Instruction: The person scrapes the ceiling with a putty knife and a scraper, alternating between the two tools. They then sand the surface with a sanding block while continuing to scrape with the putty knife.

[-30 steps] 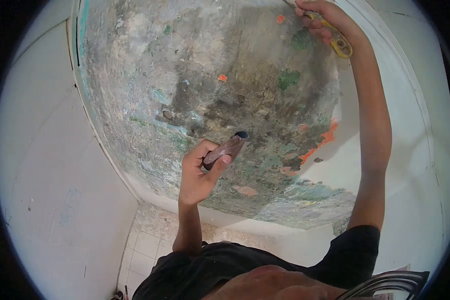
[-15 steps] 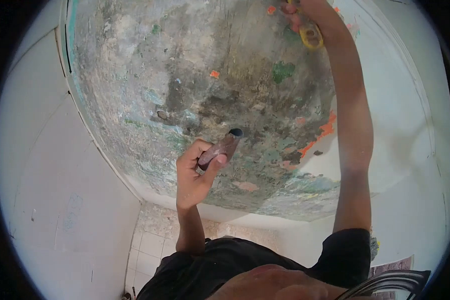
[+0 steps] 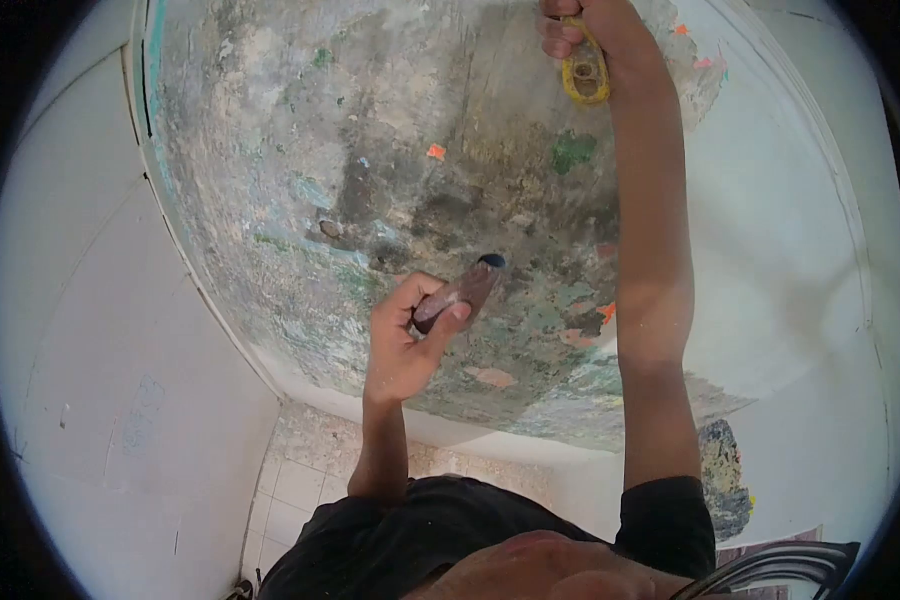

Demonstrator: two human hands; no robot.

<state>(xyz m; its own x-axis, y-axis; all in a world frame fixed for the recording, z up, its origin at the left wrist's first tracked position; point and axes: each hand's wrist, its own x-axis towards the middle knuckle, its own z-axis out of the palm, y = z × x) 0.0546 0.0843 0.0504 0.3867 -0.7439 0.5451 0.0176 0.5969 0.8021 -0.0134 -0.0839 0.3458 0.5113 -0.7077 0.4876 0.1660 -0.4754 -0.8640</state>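
My left hand (image 3: 405, 345) is closed around a rolled brown sheet (image 3: 460, 298) that looks like sandpaper. The thumb presses along its near side, and its dark hollow end points up and right, in front of the wall. High at the top edge, my right hand (image 3: 570, 30) grips a yellow tool handle (image 3: 586, 78) with a hole in its butt end. The working end of that tool is hidden by the hand and the frame edge. Behind both hands spreads a patchy grey wall (image 3: 270, 120) with peeled paint.
Orange (image 3: 436, 152) and green paint patches (image 3: 574, 150) dot the wall. Smooth white wall (image 3: 760, 250) lies to the right, past my right arm. A pale panel (image 3: 100, 330) stands on the left. Floor tiles (image 3: 295, 487) show low down beside my dark shirt (image 3: 450, 530).
My right hand and arm have swung left across the wall with the yellow-handled tool. The left hand, still around the roll, has shifted slightly right and up.
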